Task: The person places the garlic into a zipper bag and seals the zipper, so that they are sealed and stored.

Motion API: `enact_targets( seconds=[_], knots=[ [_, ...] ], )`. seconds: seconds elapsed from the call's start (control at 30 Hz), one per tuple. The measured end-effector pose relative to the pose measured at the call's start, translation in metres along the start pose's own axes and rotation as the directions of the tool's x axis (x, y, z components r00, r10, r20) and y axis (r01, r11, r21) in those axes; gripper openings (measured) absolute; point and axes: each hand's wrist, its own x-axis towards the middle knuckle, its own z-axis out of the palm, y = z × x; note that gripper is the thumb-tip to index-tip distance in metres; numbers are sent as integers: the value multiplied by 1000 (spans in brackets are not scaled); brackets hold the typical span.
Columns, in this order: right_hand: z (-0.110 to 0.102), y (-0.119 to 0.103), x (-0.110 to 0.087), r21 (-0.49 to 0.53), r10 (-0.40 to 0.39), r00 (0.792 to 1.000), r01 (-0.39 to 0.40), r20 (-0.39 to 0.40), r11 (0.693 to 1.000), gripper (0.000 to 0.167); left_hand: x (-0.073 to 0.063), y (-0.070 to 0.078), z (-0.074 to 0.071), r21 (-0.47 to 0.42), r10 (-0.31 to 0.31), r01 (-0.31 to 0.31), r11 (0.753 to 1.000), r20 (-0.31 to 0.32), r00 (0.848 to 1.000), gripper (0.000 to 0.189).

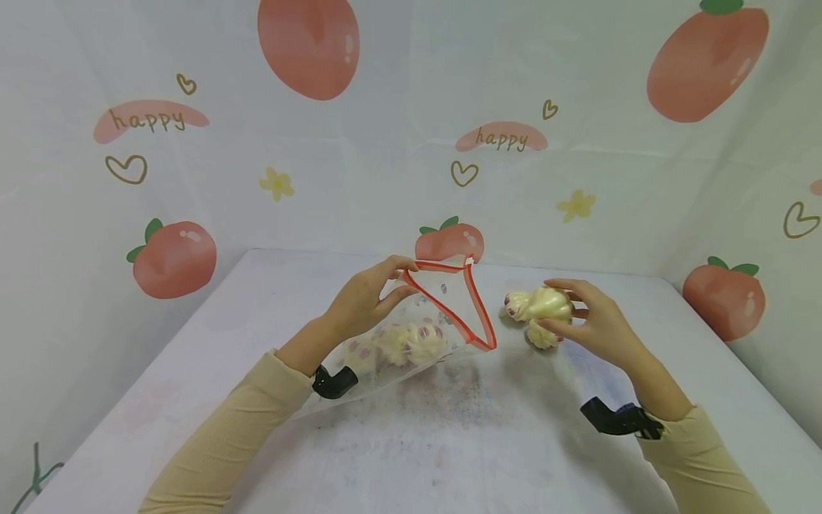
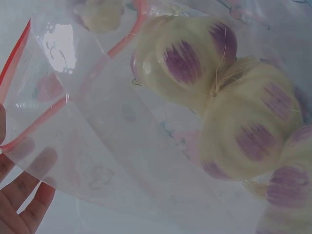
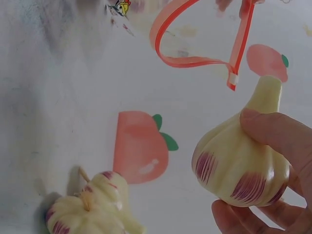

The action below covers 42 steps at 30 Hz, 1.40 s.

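My left hand point(image 1: 367, 296) pinches the rim of a clear zip bag point(image 2: 122, 161) with a red-edged mouth point(image 1: 483, 310). The mouth gapes toward the right. Inside the bag lie several garlic bulbs point(image 1: 427, 341), cream with purple streaks, large in the left wrist view point(image 2: 248, 131). My right hand point(image 1: 600, 325) grips another garlic bulb point(image 3: 239, 170) between thumb and fingers, to the right of the bag mouth. Close below that hand, more garlic point(image 1: 544, 335) rests on the table, seen at the lower left of the right wrist view point(image 3: 92, 207).
The white table point(image 1: 437, 450) carries dark smudges in front of the bag. A white cloth backdrop point(image 1: 385, 143) printed with red fruit and hearts stands behind it. Black wrist-camera mounts point(image 1: 619, 419) sit on both wrists. A green cord point(image 1: 36, 475) shows at the lower left.
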Motion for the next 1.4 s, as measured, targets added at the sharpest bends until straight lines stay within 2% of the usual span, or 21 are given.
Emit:
enact_targets(
  seconds=[0.5, 0.73, 1.4],
  knots=[
    [9, -11, 6, -13, -46, 999, 46, 7, 999, 56, 0, 1, 0, 0, 2, -2, 1000, -7, 1000, 33],
    [15, -19, 10, 27, -82, 997, 81, 5, 996, 54, 1, 2, 1, -1, 8, -8, 1000, -7, 1000, 33],
    [24, -37, 15, -2, -25, 1000, 25, 10, 1000, 54, 1, 1, 2, -1, 4, -4, 1000, 3, 1000, 33]
  ],
)
